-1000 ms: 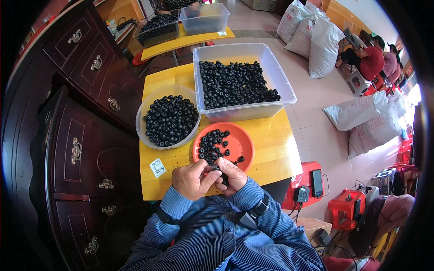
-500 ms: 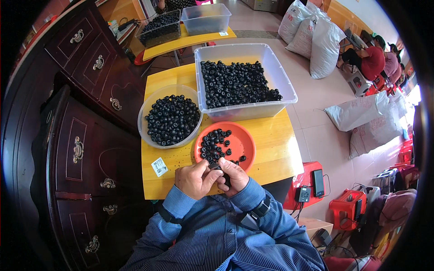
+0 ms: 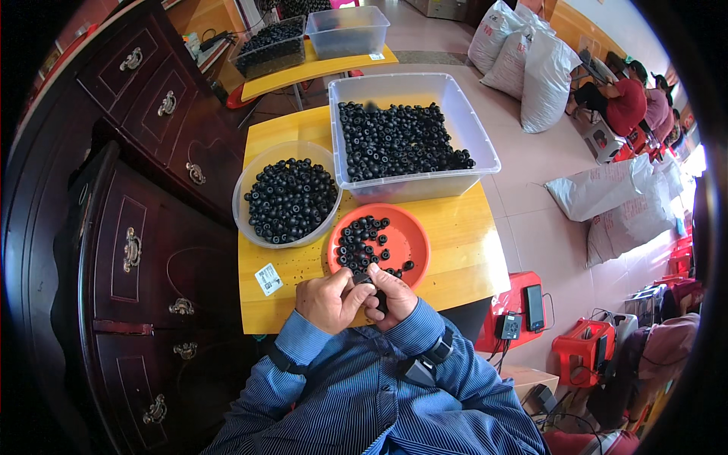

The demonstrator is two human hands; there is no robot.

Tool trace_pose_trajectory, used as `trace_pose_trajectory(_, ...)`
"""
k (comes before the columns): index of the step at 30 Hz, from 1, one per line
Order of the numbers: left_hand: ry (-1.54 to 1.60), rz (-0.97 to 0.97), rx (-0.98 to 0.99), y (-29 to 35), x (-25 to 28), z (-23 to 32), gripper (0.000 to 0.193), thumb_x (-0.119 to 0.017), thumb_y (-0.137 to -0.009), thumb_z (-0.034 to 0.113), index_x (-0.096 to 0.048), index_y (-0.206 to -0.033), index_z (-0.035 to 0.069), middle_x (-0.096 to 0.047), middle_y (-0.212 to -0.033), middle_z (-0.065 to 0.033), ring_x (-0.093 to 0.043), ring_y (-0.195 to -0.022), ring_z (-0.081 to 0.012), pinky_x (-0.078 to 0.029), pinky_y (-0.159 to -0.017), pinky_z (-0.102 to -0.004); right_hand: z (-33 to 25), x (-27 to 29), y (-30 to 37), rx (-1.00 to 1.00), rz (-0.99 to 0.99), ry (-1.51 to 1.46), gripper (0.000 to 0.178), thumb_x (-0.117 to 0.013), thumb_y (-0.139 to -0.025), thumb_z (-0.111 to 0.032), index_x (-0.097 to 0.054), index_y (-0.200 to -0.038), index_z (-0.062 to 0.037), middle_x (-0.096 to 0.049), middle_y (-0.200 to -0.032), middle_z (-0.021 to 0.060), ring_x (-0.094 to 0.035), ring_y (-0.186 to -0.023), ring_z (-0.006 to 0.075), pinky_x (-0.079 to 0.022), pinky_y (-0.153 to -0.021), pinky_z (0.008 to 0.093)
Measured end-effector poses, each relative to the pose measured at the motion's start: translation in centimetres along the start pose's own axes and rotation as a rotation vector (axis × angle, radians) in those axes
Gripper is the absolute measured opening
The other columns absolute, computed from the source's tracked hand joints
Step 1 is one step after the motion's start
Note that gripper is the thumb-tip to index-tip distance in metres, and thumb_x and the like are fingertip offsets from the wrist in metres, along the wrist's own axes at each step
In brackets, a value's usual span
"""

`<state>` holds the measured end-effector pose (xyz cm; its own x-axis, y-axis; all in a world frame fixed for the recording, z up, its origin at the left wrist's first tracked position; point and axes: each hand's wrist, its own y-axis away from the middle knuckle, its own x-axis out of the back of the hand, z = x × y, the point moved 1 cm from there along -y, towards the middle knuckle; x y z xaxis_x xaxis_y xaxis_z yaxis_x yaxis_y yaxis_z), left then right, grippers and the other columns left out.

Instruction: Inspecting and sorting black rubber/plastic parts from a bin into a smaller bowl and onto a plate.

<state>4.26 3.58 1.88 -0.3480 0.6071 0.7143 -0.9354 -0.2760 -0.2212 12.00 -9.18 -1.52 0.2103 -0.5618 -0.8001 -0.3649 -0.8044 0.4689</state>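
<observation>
My left hand [image 3: 321, 302] and my right hand [image 3: 396, 301] are together over the near rim of a round orange-red dish [image 3: 413, 236]. The fingers of both are closed around a small black piece [image 3: 362, 280], partly hidden by the thumbs. More dark material shows beneath my right fingers; I cannot make out what it is. Loose black ring-shaped pieces [image 3: 364, 240] lie in the dish, mostly on its left side. A round clear tub [image 3: 240, 216] full of such pieces stands to the left. Behind the dish is a large clear bin [image 3: 464, 106] with many more.
The yellow table [image 3: 455, 250] bears a white label [image 3: 268, 279]. Dark wooden drawers [image 3: 136, 243] stand close on the left. A second table [image 3: 334, 68] with two bins is beyond. On the right are red stools [image 3: 516, 303], white sacks [image 3: 546, 83] and seated people [image 3: 629, 102].
A blurred dark spot now shows over the far part of the large bin. Both hands keep nearly the same place and grip; the whole view has shifted very slightly.
</observation>
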Motion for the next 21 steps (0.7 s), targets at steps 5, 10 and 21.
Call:
trace_pose_trajectory(5, 0.022, 0.019, -0.043, -0.2, 0.3, -0.4, 0.041, -0.073, -0.084, 0.040, -0.054, -0.072, 0.006, -0.063, -0.061, -0.0091, -0.065, -0.053, -0.0286, -0.049, -0.047, -0.0396, -0.2, -0.5, 0.2, -0.027, -0.022, -0.001, 0.030, -0.049, -0.102, -0.036, -0.057, -0.092, -0.0080, -0.051, -0.069, -0.0023, -0.043, -0.053, 0.0041, -0.035, -0.042, 0.0179)
trace_pose_trajectory(10, -0.005, 0.057, -0.107, -0.5, 0.8, -0.4, 0.042, -0.074, -0.082, 0.042, -0.054, -0.071, 0.007, -0.064, -0.061, -0.0079, -0.066, -0.054, -0.0265, -0.049, -0.047, -0.0379, -0.4, -0.5, 0.1, -0.035, -0.030, 0.032, 0.030, -0.049, -0.102, -0.036, -0.057, -0.097, -0.0082, -0.052, -0.071, -0.0031, -0.043, -0.054, 0.0038, -0.037, -0.041, 0.0172)
trace_pose_trajectory(21, -0.031, 0.001, -0.122, -0.7, 0.9, -0.6, 0.043, -0.073, -0.083, 0.043, -0.053, -0.070, 0.007, -0.063, -0.061, -0.0076, -0.064, -0.053, -0.0264, -0.047, -0.046, -0.0378, -0.3, -0.2, -0.3, -0.015, -0.061, 0.101, 0.031, -0.049, -0.101, -0.039, -0.055, -0.092, -0.0106, -0.051, -0.069, -0.0034, -0.045, -0.054, 0.0034, -0.035, -0.040, 0.0178)
